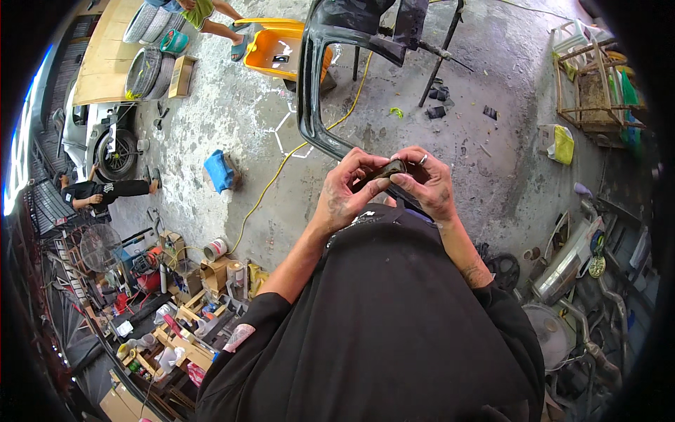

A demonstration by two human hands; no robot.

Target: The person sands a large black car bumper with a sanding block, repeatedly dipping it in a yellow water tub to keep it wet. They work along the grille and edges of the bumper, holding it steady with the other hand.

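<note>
In front of my chest, my left hand [342, 195] and my right hand [430, 184] pinch a small dark folded piece [391, 169] between thumbs and fingertips. It looks like a bent sheet, though its kind is not plain. A ring shows on a finger of my right hand. Just beyond my hands, a glossy black car body panel [308, 91] with a large opening stands raised on a dark metal stand [443, 60]. The panel's lower end runs behind my hands, so I cannot tell whether they touch it.
An orange tub [259, 53] stands behind the panel, near another person's legs [228, 29]. A yellow hose [281, 165] crosses the concrete floor. A blue cloth [221, 171] lies left. Another person [105, 193] is by a white car [81, 130]. Exhaust parts [573, 260] crowd the right.
</note>
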